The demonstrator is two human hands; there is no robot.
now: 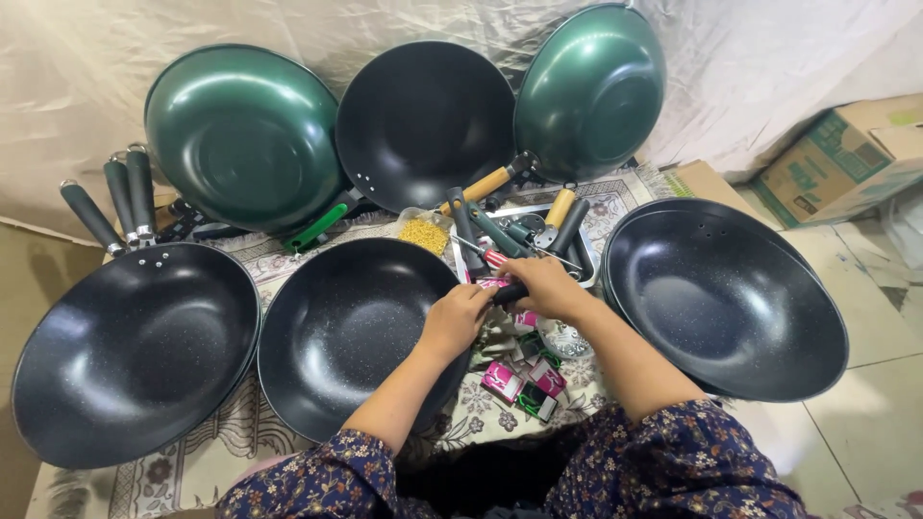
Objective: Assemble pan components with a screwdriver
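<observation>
Closed right-hand grip (pixel 543 286) is wrapped around a black handle (pixel 510 293); the left hand (pixel 454 322), fingers curled, touches its near end, just beside a black wok (pixel 336 336) on its left.

I see my left hand (pixel 452 322) and right hand (pixel 543 288) meeting over a dark handle (pixel 510 293), the right curled around it, above small pink packets (pixel 524 380) on the patterned cloth (pixel 202 461). A black wok (pixel 336 336) lies just left, another wok (pixel 731 303) to the right.
</observation>
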